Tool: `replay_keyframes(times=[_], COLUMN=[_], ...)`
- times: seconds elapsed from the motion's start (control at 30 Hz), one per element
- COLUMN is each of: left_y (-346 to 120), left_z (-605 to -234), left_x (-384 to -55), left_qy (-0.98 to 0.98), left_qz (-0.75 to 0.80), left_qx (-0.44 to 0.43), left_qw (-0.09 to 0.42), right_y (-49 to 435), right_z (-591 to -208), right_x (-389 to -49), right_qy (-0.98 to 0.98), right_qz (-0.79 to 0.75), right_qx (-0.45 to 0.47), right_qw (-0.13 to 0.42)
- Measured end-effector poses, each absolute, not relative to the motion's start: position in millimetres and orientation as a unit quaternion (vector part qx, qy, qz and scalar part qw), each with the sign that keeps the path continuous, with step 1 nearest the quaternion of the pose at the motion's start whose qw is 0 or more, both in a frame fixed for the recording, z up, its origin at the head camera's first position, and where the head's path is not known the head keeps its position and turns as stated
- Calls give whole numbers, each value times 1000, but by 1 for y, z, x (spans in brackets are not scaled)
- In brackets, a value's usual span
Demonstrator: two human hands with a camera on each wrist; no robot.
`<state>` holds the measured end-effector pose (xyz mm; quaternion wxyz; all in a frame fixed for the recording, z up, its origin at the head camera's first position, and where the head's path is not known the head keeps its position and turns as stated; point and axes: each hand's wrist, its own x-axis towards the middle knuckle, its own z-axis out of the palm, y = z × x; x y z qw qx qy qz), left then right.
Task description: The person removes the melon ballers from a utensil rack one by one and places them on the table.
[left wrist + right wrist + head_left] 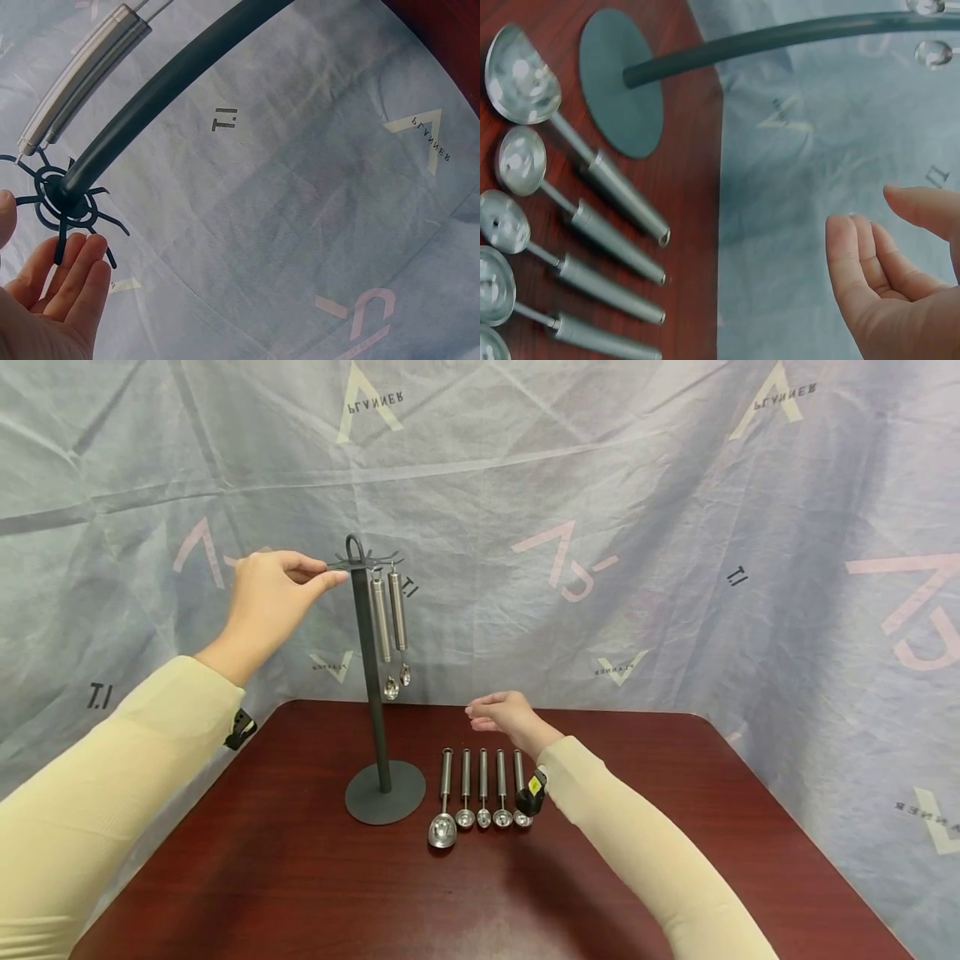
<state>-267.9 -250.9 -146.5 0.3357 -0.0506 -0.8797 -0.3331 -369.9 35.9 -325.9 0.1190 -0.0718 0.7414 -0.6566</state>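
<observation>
At the left stands a dark grey utensil rack (367, 668) with a round base and a ring of hooks on top. My left hand (270, 597) pinches the hook ring's left side between thumb and fingers; in the left wrist view the fingertips (94, 244) lie against the hooks. Two small steel scoops (380, 622) hang from hooks on the rack's right side. My right hand (510, 718) hovers over the far part of the table, fingers loosely bent and holding nothing. Below it, several steel scoops (482, 785) lie in a row, handles pointing away.
The leftmost lying scoop (442, 831) is the largest and lies beside the rack's base (386, 810). All stand on a dark red wooden table (315, 877). A wrinkled grey printed cloth (465, 527) hangs behind the table's far edge.
</observation>
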Motion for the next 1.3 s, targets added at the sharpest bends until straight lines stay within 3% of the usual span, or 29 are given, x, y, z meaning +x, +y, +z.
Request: replay_keyframes(times=[0.87,1.3], left_y=[-248,-244], left_z=[-144,-144], left_x=[-265,-262], left_qy=[-887,-895], left_qz=[-298,-288], left_qx=[-51,-54], left_qw=[348,337], right_y=[-18,-28], right_z=[-245,-226], right_x=[-359,-358], right_qy=[651,646], right_qz=[-739,-736], right_qx=[-164,-195], right_qw=[64,48])
